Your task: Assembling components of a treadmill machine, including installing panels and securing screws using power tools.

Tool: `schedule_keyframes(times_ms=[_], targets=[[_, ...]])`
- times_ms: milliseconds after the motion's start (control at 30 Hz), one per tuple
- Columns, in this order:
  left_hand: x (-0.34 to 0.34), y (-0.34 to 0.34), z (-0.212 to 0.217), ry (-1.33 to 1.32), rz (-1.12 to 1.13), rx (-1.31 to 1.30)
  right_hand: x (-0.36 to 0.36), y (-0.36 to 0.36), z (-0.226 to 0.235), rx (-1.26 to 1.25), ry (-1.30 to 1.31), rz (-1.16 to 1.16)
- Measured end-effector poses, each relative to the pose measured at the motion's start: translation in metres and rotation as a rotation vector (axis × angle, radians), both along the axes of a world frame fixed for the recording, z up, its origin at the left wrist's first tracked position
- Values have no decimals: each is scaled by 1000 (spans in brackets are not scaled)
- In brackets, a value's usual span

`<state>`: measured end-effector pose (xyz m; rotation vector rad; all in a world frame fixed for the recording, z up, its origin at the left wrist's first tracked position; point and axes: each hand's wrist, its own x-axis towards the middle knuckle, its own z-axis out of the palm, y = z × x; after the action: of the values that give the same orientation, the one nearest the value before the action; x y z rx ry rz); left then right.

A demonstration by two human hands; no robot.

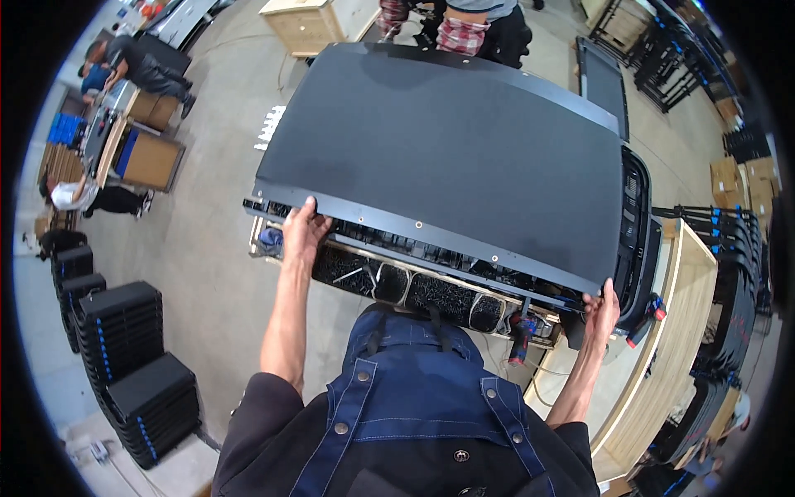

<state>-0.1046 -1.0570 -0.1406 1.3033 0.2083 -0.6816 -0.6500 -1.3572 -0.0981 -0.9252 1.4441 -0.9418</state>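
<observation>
A large dark grey panel (451, 137) lies in front of me, with a bare strip and a few holes along its near edge. Below that edge, black framework (397, 248) shows in a gap. My left hand (306, 232) grips the near edge toward the left corner, thumb on top and fingers underneath. At the near right corner my right hand (602, 308) pinches the edge in the same way. The undersides of both grips are partly hidden by the panel.
Trays of small black fasteners (451, 300) sit under the near edge, beside a red and black power drill (522, 331). A second red-tipped tool (648, 321) lies at right, near a wooden crate (662, 364). Black stacked parts (137, 348) stand at left. Another person (476, 29) stands beyond the panel.
</observation>
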Motion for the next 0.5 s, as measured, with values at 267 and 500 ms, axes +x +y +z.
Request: schedule_keyframes(times_ms=[267,500], targets=[[2,27,6,37,-130,58,-30,50,-13,-99,476,79],[-20,43,-2,-73,-180,74,-33,54,-23,-187,561,-10]])
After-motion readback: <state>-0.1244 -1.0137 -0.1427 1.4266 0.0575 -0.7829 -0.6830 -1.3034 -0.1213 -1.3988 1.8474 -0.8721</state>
